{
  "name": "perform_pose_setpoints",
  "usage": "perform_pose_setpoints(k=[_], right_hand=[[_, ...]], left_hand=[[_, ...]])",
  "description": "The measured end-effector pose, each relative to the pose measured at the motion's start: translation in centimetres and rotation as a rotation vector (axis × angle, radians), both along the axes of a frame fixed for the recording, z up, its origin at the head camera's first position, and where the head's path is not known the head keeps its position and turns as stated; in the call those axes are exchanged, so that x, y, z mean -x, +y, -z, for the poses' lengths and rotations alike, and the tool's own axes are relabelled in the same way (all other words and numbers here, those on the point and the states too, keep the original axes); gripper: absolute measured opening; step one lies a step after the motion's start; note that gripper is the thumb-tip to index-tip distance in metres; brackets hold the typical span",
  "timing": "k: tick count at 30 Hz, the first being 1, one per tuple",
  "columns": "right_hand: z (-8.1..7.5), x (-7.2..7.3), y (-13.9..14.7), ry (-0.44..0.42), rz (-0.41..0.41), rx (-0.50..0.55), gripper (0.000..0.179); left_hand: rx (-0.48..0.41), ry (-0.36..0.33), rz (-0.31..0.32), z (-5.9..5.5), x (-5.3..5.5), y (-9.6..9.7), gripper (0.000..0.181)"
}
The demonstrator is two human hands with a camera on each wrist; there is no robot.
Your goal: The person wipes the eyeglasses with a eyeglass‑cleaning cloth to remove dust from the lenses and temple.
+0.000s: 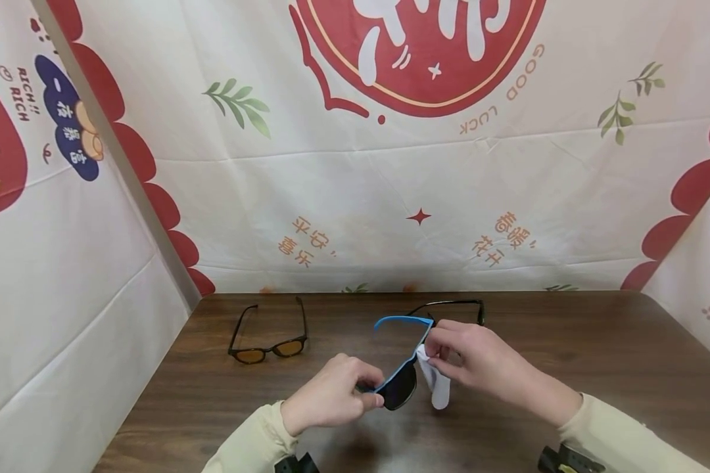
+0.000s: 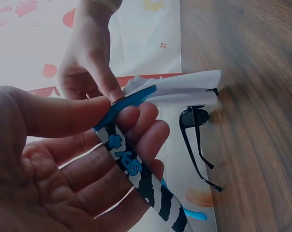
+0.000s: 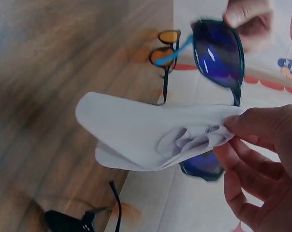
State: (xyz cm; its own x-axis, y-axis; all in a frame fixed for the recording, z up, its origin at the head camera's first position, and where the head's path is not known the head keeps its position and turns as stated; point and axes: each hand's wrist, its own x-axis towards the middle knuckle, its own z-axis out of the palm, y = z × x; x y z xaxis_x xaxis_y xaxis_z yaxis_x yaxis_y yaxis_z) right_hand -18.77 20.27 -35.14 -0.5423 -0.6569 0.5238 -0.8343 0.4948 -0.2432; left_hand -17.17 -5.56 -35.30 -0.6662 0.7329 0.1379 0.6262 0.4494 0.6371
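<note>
Above the table, my left hand [image 1: 338,393] pinches a pair of sunglasses [image 1: 400,386] at one end of the frame. They have dark lenses and a bright blue frame; a black-and-white patterned temple [image 2: 141,174] runs across the left palm in the left wrist view. My right hand [image 1: 476,358] pinches a white cloth [image 1: 436,384] against the far lens side of the sunglasses. In the right wrist view the cloth [image 3: 131,130] hangs in folds and covers part of the second lens. The lens [image 3: 218,53] near the left hand is uncovered and looks blue-purple.
Eyeglasses with amber lenses [image 1: 267,353] lie with temples spread on the left of the wooden table [image 1: 574,368]. Black-framed glasses [image 1: 481,311] lie behind my right hand, partly hidden. A printed white curtain [image 1: 355,190] rises at the table's back edge.
</note>
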Motion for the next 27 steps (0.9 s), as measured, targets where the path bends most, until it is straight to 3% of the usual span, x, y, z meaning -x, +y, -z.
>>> perform_pose_setpoints(k=[3,7,12,18,22,27], right_hand=[[0.5,-0.4,-0.2,0.039,0.002,-0.017,0.017],[1.1,-0.5,0.1,0.08,0.085,-0.048,0.014],[1.3,-0.1,0.8,0.049,0.232,-0.053,0.024],[0.9,0.1,0.7,0.029,0.329,-0.004,0.026],[0.6,0.0,0.2,0.012,0.328,0.034,0.029],[0.3,-0.5,-0.4,0.044,0.207,0.051,0.03]], left_hand=[[-0.005,0.012,-0.015,0.0,0.0,0.0,0.012],[0.002,0.036,-0.009,0.0,-0.1,-0.2,0.012],[0.019,0.037,0.017,-0.2,-0.2,-0.5,0.012],[0.04,0.003,0.048,-0.2,-0.4,-0.5,0.014],[0.034,-0.002,0.049,-0.1,-0.4,-0.5,0.013],[0.016,0.03,0.039,0.0,-0.3,-0.4,0.011]])
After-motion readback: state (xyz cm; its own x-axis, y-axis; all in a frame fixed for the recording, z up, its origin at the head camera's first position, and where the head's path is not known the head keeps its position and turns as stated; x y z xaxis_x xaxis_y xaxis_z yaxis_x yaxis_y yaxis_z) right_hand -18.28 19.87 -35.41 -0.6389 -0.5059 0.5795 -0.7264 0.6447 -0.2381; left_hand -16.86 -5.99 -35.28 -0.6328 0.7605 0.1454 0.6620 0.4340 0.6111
